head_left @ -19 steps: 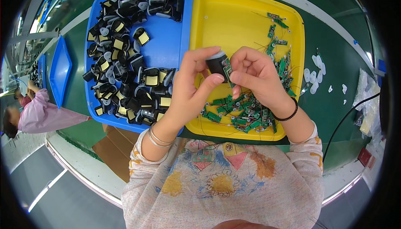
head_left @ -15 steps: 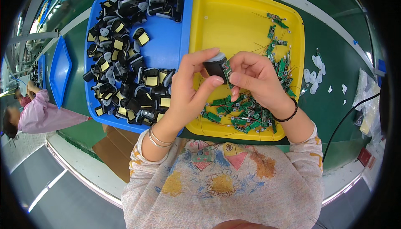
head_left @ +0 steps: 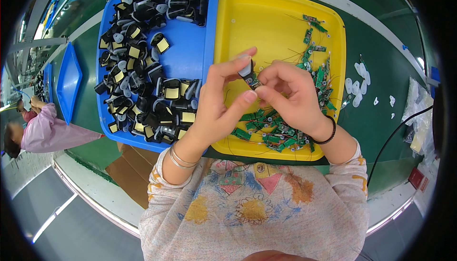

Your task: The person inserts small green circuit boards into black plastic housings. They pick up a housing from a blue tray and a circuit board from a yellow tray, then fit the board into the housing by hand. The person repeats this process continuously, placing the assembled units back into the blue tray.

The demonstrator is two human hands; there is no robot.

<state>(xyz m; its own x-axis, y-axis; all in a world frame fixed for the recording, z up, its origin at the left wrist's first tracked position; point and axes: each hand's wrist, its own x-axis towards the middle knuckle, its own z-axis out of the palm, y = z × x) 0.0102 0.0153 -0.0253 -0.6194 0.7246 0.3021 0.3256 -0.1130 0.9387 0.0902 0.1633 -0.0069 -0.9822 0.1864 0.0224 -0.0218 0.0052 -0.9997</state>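
Note:
Over the yellow tray (head_left: 259, 27), my left hand (head_left: 216, 94) grips a small black plastic housing with a grey end (head_left: 246, 72) between thumb and fingers. A green circuit board (head_left: 255, 83) lies against the housing's side. My right hand (head_left: 293, 94) pinches the board's lower end, its fingertips close to my left thumb. Whether the board sits inside the housing or only against it, I cannot tell. Below and right of my hands, green circuit boards with thin wires (head_left: 285, 130) are heaped in the yellow tray.
The blue tray (head_left: 185, 46) on the left holds many black housings, some with yellowish pads (head_left: 163, 45). White oval pieces (head_left: 357, 87) and a clear plastic bag (head_left: 416, 113) lie on the right. A black cable (head_left: 388, 142) curves there. Far left, a person in pink (head_left: 47, 130) is near another blue tray (head_left: 69, 82).
The housing has been turned in my left hand, so it looks narrower and the board's face shows more. My right fingers have shifted slightly left, closer to it.

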